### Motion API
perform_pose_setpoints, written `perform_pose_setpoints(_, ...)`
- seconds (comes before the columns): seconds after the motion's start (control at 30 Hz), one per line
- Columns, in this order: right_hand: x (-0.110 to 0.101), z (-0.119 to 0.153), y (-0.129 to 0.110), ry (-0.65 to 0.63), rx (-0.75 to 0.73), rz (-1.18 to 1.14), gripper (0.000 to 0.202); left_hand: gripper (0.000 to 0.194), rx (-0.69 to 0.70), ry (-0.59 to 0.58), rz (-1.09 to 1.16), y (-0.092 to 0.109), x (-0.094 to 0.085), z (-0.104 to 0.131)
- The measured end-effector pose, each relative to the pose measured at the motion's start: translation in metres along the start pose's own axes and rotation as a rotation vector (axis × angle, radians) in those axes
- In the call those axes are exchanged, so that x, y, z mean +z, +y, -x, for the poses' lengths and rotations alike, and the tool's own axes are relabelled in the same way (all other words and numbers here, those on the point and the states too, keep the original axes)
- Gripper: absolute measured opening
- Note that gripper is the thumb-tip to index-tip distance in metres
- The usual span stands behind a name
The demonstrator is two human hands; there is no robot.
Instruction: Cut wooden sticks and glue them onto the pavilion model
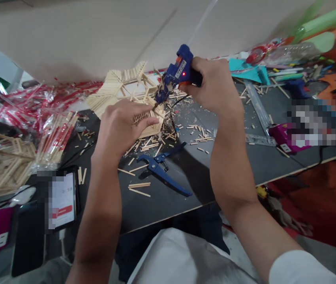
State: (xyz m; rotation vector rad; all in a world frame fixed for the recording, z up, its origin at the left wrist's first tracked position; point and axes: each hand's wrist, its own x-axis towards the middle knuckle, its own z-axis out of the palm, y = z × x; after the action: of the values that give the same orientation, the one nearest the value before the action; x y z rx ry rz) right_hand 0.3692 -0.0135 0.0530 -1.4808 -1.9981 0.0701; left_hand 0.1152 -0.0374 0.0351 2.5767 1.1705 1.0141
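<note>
My right hand (213, 83) is wrapped round the handle of a blue hot glue gun (172, 77), whose red light is lit and whose nozzle tilts down to the left. Close under that nozzle, my left hand (123, 124) pinches a small ladder-like piece of wooden sticks (142, 117) between thumb and fingers. Behind it stands a larger structure of pale wooden sticks (108, 90), partly hidden by my left hand. Whether the nozzle touches the small piece, I cannot tell. Blue cutters (163, 173) lie on the dark table below my hands.
Short cut sticks (148, 146) litter the table (144, 217). At left are plastic-wrapped stick bundles (57, 136), another stick structure (10, 161) and a phone (62, 201). Clear rulers (258, 106), a magenta box (286, 138) and a plastic bottle (292, 53) lie at right. A wall (96, 35) rises behind.
</note>
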Motion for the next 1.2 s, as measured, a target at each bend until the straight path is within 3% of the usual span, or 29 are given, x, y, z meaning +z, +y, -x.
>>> perform_pose_setpoints(0.23,-0.004,0.0,0.005,-0.008,0.066,-0.009,0.035,0.022,0.011,0.013,-0.011,-0.001,0.001,-0.001)
perform_pose_setpoints(0.37,-0.005,0.001,0.013,0.029,0.169,0.137,0.04,0.019,0.002,0.025,-0.021,-0.003,-0.001,-0.001)
perform_pose_setpoints(0.43,-0.007,0.002,0.019,-0.052,0.271,0.284,0.039,0.02,0.02,0.036,-0.024,-0.004,0.001,-0.001)
perform_pose_setpoints(0.53,-0.01,0.005,0.029,-0.323,0.435,0.43,0.026,0.023,0.055,0.055,-0.014,-0.003,0.006,0.0)
perform_pose_setpoints(0.77,-0.007,0.009,0.055,-0.706,0.574,0.378,0.027,0.021,0.013,-0.002,-0.072,0.005,0.013,-0.001)
perform_pose_setpoints(1.2,-0.001,0.012,0.067,-0.783,0.614,0.349,0.031,0.025,0.002,-0.051,-0.188,0.007,0.015,0.0)
